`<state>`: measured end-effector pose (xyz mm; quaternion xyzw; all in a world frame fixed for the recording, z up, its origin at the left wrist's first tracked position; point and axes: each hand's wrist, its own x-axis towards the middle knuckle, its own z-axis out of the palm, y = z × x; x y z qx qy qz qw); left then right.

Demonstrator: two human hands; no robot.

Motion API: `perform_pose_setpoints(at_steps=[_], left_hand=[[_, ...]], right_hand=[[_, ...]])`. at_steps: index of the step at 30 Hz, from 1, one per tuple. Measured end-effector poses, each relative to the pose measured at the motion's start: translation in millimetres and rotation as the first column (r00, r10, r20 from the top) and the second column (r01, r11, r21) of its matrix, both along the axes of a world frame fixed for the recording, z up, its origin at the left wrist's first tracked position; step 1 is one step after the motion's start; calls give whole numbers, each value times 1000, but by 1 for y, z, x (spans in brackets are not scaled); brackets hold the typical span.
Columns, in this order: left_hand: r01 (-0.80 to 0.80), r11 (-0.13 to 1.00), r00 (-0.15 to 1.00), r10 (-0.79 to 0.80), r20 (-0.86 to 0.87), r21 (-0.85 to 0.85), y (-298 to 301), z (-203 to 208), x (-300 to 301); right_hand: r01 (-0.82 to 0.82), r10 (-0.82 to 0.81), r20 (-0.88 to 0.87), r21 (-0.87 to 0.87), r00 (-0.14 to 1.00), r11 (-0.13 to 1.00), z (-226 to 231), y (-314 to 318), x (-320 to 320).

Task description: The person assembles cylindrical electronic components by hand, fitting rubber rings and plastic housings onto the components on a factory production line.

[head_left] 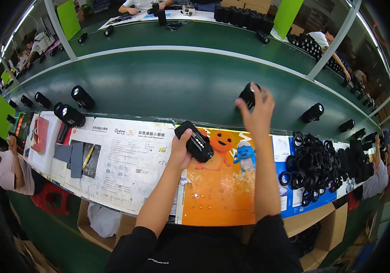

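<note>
Left hand (180,152) wrapped round it, one black unit (196,144) is held over the orange sheet (217,195), while another unit (247,96) on the green surface (172,82) is best handled by its sides, the right hand (258,113) being spread around it, contact blurred.

A person's left hand (180,152) grips, thumb (187,133) uppermost, while the blurred right hand (257,116) extends ahead and to the right of that thumb, its fingers (270,98) curved and parted, with both bare forearms (158,195) behind them.
</note>
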<state>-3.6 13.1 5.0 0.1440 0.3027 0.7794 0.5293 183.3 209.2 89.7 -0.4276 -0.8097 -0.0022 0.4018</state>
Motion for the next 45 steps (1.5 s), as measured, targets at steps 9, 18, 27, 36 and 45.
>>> perform_pose_setpoints(at_steps=[9, 18, 27, 36, 45], left_hand=[[76, 997, 996, -75, 38, -31, 3, -2, -6], [77, 996, 995, -74, 72, -52, 4, 1, -7], [81, 996, 996, -83, 44, 33, 4, 4, -2], [121, 980, 984, -139, 108, 158, -3, -3, -6], [146, 949, 981, -176, 86, 278, -6, 9, 2]], right_hand=[[-62, 134, 156, -397, 979, 916, 2, 43, 36], [-375, 342, -170, -235, 924, 897, -69, -27, 102], [62, 31, 315, -283, 949, 957, 13, 65, 37], [38, -66, 123, 212, 990, 977, -4, 40, 41], [-669, 172, -656, -660, 735, 343, -54, -172, 6]])
